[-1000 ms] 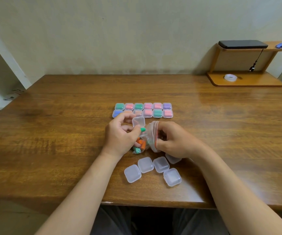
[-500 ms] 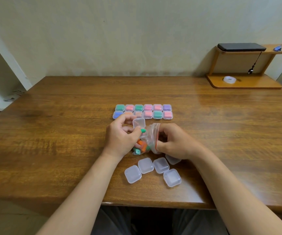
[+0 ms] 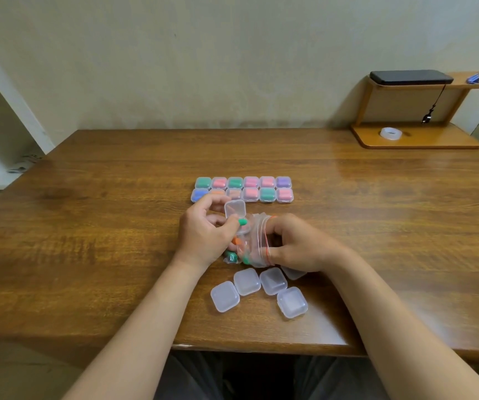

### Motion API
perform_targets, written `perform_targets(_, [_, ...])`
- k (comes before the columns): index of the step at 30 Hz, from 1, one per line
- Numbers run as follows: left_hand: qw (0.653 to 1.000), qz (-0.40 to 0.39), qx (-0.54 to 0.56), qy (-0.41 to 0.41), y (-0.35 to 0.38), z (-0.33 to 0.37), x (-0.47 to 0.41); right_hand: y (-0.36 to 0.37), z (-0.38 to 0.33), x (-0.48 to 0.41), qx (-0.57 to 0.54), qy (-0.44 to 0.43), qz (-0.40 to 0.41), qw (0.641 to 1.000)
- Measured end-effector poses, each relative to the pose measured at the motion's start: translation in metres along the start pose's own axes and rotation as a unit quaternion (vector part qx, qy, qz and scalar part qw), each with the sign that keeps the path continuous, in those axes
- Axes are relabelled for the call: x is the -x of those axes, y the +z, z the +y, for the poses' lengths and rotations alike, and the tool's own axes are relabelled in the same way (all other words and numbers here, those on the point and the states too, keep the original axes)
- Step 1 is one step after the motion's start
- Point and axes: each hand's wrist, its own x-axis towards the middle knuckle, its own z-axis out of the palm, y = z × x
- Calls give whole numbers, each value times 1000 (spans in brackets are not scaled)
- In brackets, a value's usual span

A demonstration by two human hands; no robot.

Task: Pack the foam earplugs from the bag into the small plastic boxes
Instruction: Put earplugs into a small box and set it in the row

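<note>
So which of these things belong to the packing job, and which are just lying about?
Part of the job: left hand gripping an open box and a green earplug; right hand holding the bag; empty boxes nearby; filled boxes in two rows.
Lying about: wooden shelf, tape roll, flat black object.

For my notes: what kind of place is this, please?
Probably a room at home or a small office: a wooden table against a plain wall, with a small wooden shelf holding a tape roll.
</note>
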Motion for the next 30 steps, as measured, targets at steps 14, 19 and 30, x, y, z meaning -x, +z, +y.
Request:
perform_targets(14, [1000,5,-24,5,0,-3,-2,6,-1,-7,87,-7,7,996])
perform_targets(19, [1000,6,-21,1,0,-4,-2,8,-2,-6,81,-7,11,997])
perform_targets(30, [1000,1,-8,-11,-1,-3,0,0,3,-1,-18,-4,50,999])
